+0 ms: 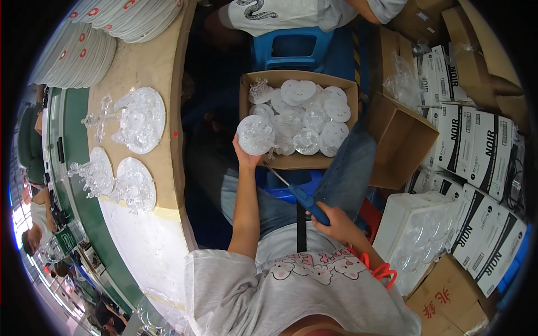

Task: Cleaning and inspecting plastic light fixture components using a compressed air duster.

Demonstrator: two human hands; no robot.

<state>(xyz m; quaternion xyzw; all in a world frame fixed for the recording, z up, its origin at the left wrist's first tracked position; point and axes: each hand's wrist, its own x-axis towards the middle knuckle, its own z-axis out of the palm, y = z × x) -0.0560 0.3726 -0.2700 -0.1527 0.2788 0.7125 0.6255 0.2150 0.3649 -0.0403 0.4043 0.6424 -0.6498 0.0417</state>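
My left hand [246, 155] grips the edge of a round white disc [256, 135] with clear plastic on it, over the front left corner of an open cardboard box [302, 162]. Inside that box lie several similar white discs [336, 110] and clear plastic pieces. In my right hand [338, 225] is a blue-handled tool [308, 204] with a slim metal shaft. Its shaft points up and left; the tip is close below the held disc, and I cannot tell whether they touch. The box sits in front of my lap, between my knees.
On the table at left stand disc assemblies with clear plastic parts [140, 120] and stacks of white discs [73, 56]. Cardboard boxes [400, 140] and a white foam box [414, 224] are at right. A red coiled cord [384, 273] hangs by my right forearm. Someone sits beyond a blue stool [291, 50].
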